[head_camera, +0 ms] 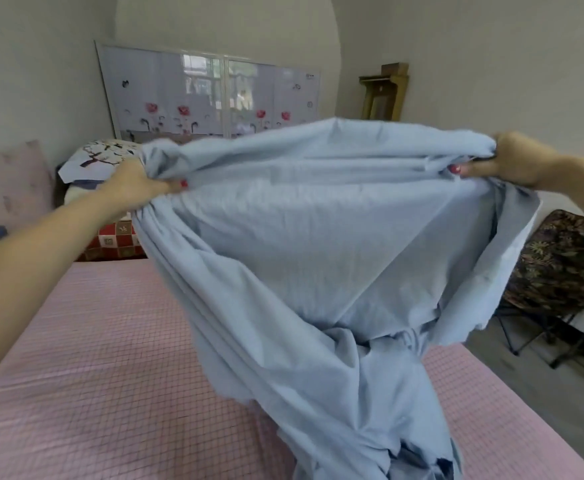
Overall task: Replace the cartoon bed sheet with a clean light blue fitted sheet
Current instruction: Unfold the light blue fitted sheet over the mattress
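Bedding first: the bed (93,358) runs away from the camera toward a mirrored headboard panel (207,95), its top covered in a pink checked layer with no cartoon sheet to be seen on it, so I judge the old sheet already off. Over its middle and right side hangs the light blue fitted sheet (318,258), stretched between two raised hands with its upper edge running left to right across the bed, crosswise to the bed's length, and its lower bulk falling in a twisted tail onto the near end of the bed. Pillows and folded covers (107,199) are stacked at the head on the left; a dark patterned folding chair (560,265) stands beside the bed on the right.

What the coming move turns on, as I read it, is this — the sheet is held above the bed, in front of both hands, and has to be cast forward along the bed's long axis toward the headboard. Neither hand looks clearly nearer the head end.

Both arms are stretched out and spread wide at about one height. The left hand (134,185) has its fingers curled round a bunched edge of the sheet; the right hand (512,161) clutches the opposite gathered edge — thumb pressed on the cloth.
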